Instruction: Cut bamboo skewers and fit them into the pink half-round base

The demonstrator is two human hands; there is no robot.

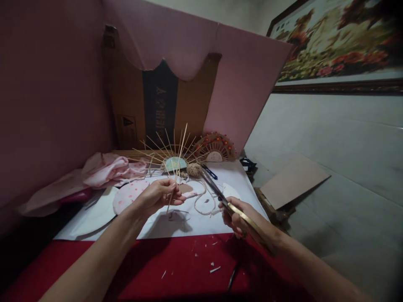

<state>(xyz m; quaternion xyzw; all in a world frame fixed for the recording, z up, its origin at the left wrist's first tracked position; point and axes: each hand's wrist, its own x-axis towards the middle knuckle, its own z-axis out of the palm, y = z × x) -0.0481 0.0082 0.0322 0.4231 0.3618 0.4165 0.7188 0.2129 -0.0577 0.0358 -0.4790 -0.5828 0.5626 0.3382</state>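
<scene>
Sticks (176, 167) pinched upright by left hand (160, 195), count unclear, one scissors (217, 191) gripped in right hand (236, 219), forearms extended, two fans behind, blue-centred fan (173, 162), red-beaded fan (215, 147), one twine ball (194, 170)

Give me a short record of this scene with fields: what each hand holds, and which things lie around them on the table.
left hand: pinches a thin wooden stick, which is tilted and points up
right hand: grips scissors, blades pointing toward the ball of twine, apart from the stick
behind the hands: half disc with fanned sticks; beaded fan beside it
left side: pink cloth
surface: white sheet on a red cloth with small scraps
</scene>
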